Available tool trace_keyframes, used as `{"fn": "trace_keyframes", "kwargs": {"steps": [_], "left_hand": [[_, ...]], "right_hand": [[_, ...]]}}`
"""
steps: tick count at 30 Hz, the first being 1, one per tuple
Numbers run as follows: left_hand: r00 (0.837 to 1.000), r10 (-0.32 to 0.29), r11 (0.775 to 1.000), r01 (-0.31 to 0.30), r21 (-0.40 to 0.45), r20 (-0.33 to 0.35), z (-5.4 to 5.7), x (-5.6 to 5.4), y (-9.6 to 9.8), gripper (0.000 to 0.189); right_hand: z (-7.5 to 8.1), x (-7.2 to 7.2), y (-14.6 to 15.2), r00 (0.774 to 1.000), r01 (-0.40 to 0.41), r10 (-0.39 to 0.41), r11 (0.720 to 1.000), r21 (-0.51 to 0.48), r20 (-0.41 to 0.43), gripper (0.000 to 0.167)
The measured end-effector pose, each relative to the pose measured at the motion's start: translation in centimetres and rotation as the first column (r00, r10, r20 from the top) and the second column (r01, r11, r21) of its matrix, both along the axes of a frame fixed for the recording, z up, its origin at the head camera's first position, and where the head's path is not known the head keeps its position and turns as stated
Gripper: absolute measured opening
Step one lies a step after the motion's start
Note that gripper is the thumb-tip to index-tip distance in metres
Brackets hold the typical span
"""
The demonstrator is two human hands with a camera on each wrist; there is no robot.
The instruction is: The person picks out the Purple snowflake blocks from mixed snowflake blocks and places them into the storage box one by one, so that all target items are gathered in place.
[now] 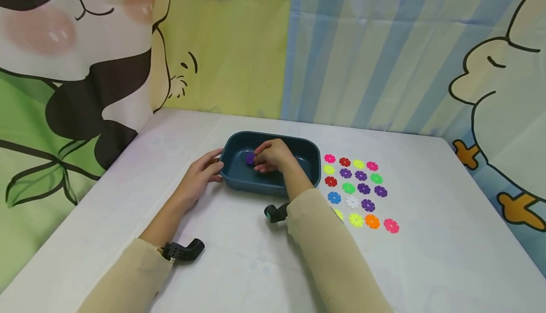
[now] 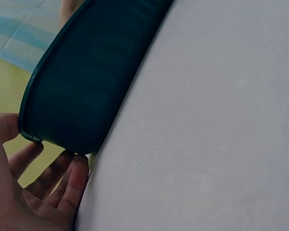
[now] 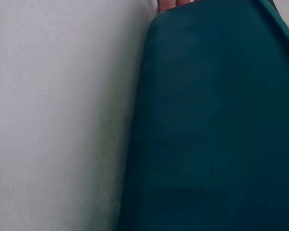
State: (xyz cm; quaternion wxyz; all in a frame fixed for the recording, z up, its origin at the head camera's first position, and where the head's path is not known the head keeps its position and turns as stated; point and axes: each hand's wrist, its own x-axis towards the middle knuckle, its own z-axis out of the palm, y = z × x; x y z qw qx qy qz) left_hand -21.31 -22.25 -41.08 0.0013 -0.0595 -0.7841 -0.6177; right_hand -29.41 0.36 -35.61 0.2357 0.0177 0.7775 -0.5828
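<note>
A dark teal plastic basin sits on the white table. My left hand grips its left end from outside; in the left wrist view the thumb meets the rim and bent fingertips touch the end wall. Inside the basin, my right hand pinches a small purple snowflake disc at its fingertips; whether it is one or several is too small to tell. In the right wrist view, the basin wall hides that hand. To the basin's right, several notched snowflake discs lie in rough rows.
The loose discs are pink, red, yellow, green, purple, blue, white and orange, with an orange disc near the front. The right sleeve passes close to them. A printed cloth backdrop rises behind the table.
</note>
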Motion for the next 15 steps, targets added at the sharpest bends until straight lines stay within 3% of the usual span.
{"fn": "trace_keyframes", "kwargs": {"steps": [15], "left_hand": [[1.000, 0.001, 1.000, 0.000, 0.003, -0.006, 0.16, 0.02, 0.06, 0.054]], "right_hand": [[-0.31, 0.17, -0.27, 0.995, -0.057, 0.064, 0.993, 0.100, -0.075, 0.034]]}}
